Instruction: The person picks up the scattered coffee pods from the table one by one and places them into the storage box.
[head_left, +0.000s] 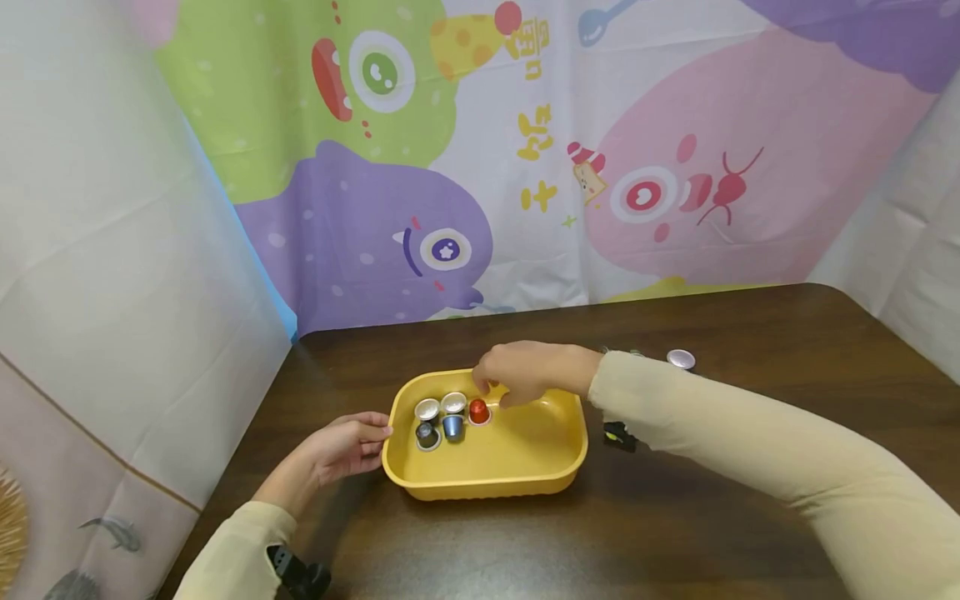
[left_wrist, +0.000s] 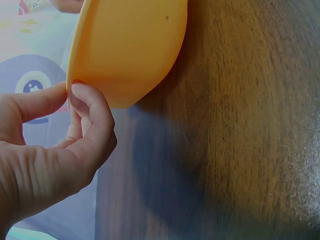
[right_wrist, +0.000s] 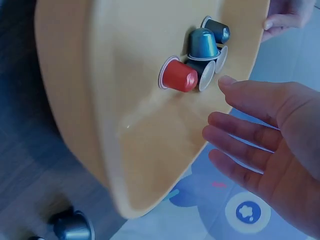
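Note:
A yellow tub (head_left: pixel 495 462) stands on the table with several coffee capsules grouped in its left half. A red capsule (head_left: pixel 478 409), a blue capsule (head_left: pixel 453 429) and a dark capsule (head_left: pixel 427 434) rest lid down; two others show their pale lids (head_left: pixel 453 402). My left hand (head_left: pixel 347 446) pinches the tub's left rim between thumb and fingers, plain in the left wrist view. Over the tub's back edge reaches my right hand (head_left: pixel 521 371), its fingers loosely extended and holding nothing. In the right wrist view, the thumb of that hand (right_wrist: pixel 272 132) is nearest the pale-lidded capsules.
Right of the tub, partly hidden behind my right forearm, a capsule with a pale pink lid (head_left: pixel 681 359) lies on the dark wooden table (head_left: pixel 480 542). A dark capsule (right_wrist: pixel 74 227) shows outside the tub. A printed cloth (head_left: pixel 540 267) hangs along the table's back edge.

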